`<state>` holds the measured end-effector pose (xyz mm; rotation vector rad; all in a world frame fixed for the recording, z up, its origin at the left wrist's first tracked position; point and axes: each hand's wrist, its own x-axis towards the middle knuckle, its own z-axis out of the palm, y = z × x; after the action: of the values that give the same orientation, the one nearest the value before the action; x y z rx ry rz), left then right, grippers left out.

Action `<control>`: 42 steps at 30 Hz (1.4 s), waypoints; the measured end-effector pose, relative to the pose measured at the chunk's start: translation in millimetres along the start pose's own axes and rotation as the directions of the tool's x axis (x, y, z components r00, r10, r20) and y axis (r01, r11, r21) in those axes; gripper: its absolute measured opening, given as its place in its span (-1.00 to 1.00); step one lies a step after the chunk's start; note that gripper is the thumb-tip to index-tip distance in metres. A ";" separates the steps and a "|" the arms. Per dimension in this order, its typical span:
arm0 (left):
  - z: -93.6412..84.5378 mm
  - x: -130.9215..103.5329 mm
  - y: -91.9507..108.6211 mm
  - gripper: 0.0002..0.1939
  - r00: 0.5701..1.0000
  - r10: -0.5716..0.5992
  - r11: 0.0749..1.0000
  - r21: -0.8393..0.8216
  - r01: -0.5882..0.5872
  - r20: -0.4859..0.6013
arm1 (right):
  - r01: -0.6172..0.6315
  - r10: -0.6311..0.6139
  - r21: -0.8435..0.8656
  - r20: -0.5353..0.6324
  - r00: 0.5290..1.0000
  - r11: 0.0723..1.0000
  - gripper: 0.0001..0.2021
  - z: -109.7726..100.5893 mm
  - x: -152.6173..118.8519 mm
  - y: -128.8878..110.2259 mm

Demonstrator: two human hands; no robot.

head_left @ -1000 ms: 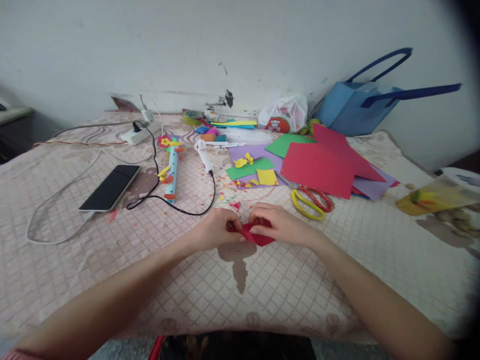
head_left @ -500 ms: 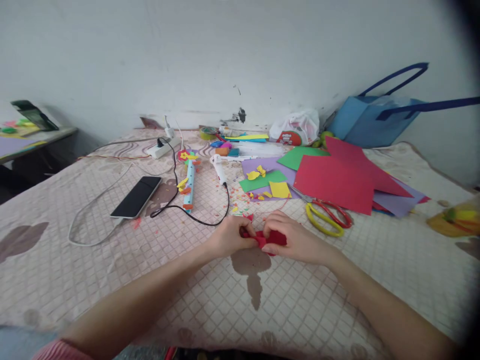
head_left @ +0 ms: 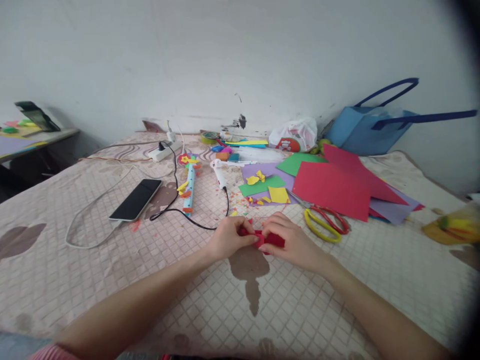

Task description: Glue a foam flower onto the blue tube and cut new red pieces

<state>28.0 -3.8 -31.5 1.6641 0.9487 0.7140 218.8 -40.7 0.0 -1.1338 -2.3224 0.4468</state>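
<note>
A phone [head_left: 135,200] is joined to a white cable, presumably for charging, and a white corded tool [head_left: 220,176] is laid aside, perhaps so that it is within reach. By the left hand [head_left: 229,237], 1 end of a small red piece [head_left: 275,240] is pinched, the other by the right hand [head_left: 295,241], apparently so that it is steadied low over the counter [head_left: 210,312]. Both wrists are angled inward, fingers curled. Farther right, 1 pair of scissors [head_left: 310,206] is placed near the knuckles.
</note>
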 end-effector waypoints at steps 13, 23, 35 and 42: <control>0.3 2.5 3.3 -0.60 0.999 -0.044 0.976 -0.213 0.042 -0.006 | -0.137 0.145 0.159 -0.041 0.989 0.978 -0.86 1.3 -0.6 4.4; 0.7 2.8 0.5 -0.60 0.999 -0.042 0.974 -0.223 0.035 -0.025 | -0.164 0.180 0.208 -0.060 0.982 0.964 -0.84 2.2 -1.9 2.7; -0.5 2.8 0.1 -0.60 0.999 -0.025 0.985 -0.172 0.020 -0.030 | -0.187 0.204 0.241 -0.048 0.978 0.952 -0.84 2.5 -1.6 1.7; 0.1 -0.5 4.9 -0.61 0.999 0.031 0.995 -0.093 -0.034 -0.026 | -0.215 0.213 0.306 0.042 0.976 0.927 -0.88 1.8 -0.4 0.1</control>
<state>28.9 -5.1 -26.8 1.5952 0.8938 0.7907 218.1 -41.1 -1.6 -1.2312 -2.0485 0.8646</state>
